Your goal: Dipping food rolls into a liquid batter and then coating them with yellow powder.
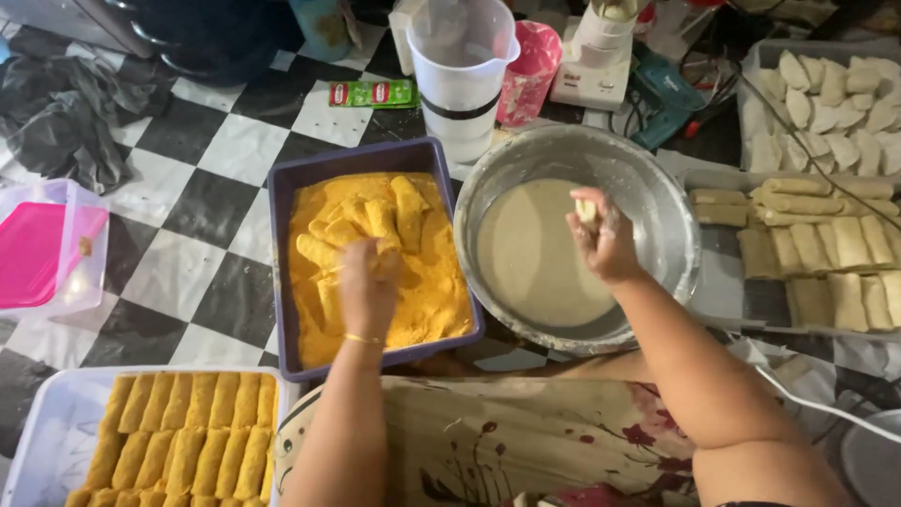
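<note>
My left hand (366, 282) presses down into orange breadcrumbs in a dark purple rectangular tray (282, 282), touching a crumb-coated roll; several coated rolls (375, 218) lie in the crumbs beyond it. My right hand (601, 235) hovers over a round metal bowl (671, 211) of pale batter (526, 253) and grips a small pale roll (587, 210) wet with batter. A thin bracelet sits on my left wrist.
A white tray (42, 422) at the bottom left holds rows of breaded rolls (183, 437). Trays of plain rolls (817, 253) and pale folded pastries (831, 99) lie to the right. A clear measuring jug (460, 80), pink cup (527, 70) and pink-lidded box (42, 249) stand on the checkered floor.
</note>
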